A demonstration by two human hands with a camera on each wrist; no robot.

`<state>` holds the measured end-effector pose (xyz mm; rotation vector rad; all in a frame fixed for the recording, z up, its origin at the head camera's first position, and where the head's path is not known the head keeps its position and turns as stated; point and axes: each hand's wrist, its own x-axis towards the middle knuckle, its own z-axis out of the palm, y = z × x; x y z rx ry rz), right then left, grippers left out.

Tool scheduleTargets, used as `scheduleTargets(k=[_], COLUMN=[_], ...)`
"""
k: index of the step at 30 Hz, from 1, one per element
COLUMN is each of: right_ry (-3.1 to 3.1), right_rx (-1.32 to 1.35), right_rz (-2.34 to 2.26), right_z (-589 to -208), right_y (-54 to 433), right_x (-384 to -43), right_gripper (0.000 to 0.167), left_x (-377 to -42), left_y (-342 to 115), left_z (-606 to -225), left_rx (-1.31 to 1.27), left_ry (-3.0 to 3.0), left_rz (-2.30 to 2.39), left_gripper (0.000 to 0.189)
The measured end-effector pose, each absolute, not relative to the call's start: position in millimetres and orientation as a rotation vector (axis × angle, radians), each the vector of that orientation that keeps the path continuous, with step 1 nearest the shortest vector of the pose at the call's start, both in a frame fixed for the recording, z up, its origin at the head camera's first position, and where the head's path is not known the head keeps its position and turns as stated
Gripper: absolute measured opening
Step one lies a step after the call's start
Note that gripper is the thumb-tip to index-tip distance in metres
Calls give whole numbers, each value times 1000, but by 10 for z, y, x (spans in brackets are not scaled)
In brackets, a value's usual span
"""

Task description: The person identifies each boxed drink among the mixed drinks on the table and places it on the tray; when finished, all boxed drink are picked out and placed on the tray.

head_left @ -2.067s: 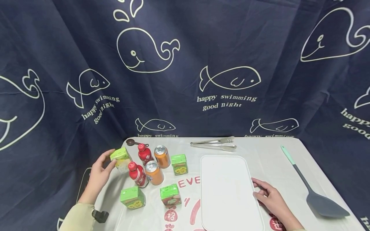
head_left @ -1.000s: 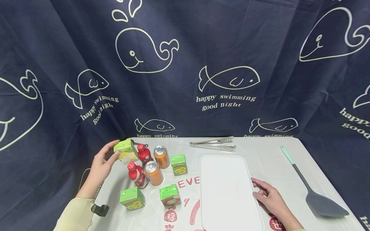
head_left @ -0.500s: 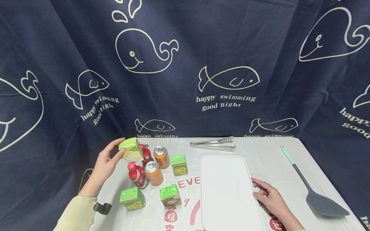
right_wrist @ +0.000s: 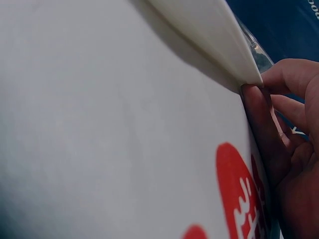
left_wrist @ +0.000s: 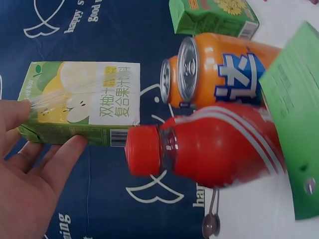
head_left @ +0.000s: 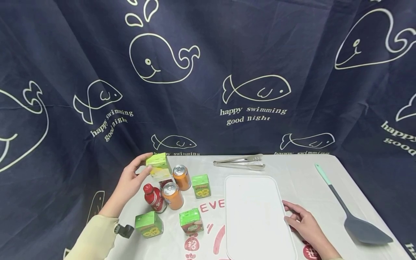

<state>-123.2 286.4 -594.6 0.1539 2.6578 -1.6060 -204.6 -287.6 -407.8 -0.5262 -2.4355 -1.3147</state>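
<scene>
My left hand [head_left: 129, 181] grips a green and yellow juice box [head_left: 159, 167] by its left side, thumb and fingers on opposite faces. The box is off the table and covers most of the rear red bottle in the head view. In the left wrist view, the juice box [left_wrist: 79, 99] is beyond a front red bottle [left_wrist: 214, 144], apart from it. My right hand [head_left: 302, 219] touches the right rim of a white rectangular tray [head_left: 260, 213] with thumb and forefinger; its other fingers are loosely bent. Nothing stands on the tray.
Two orange cans [head_left: 173, 196] stand beside the red bottles. Green juice boxes [head_left: 201, 186] stand near them and farther forward. Metal tongs [head_left: 240, 161] lie at the back. A grey spatula [head_left: 364, 229] with a mint handle lies at the right. A brown spoon [left_wrist: 211, 224] shows behind the bottle.
My left hand has lifted the juice box and carried it right, from left of the bottles to in front of the rear red one in the head view. The right hand and tray have stayed put.
</scene>
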Motion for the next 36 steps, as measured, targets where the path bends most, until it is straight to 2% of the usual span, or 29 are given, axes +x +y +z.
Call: scheduleTargets(k=[36], right_ry=[2668], right_rx=[182], right_rz=[-1556], right_z=[-5935], right_y=[2860], right_x=[-1224], right_gripper=[62], left_x=[-2281], left_y=[-2030], left_z=[-4060], left_rx=[-619], left_ry=[-2518], left_rz=[-1455], left_gripper=[45])
